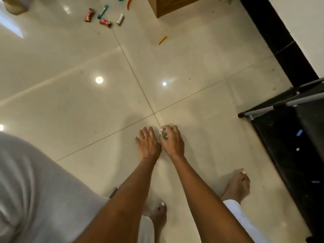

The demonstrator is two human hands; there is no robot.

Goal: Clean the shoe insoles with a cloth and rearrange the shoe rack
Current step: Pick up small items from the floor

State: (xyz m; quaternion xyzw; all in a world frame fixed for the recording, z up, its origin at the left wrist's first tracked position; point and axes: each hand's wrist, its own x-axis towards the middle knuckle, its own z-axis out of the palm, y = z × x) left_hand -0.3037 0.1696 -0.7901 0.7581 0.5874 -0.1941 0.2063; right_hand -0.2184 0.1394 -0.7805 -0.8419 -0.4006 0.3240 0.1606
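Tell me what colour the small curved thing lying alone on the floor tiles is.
Yellow-orange; the curved piece shows in the head view.

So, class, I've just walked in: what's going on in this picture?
A person stands barefoot on a tiled floor, both arms reaching down. The right hand grips a small round tin; the left hand is open beside it, fingers spread. A black rack stands at the right, with no shoes, insoles or cloth in view. Wrappers and small bits lie scattered farther off.
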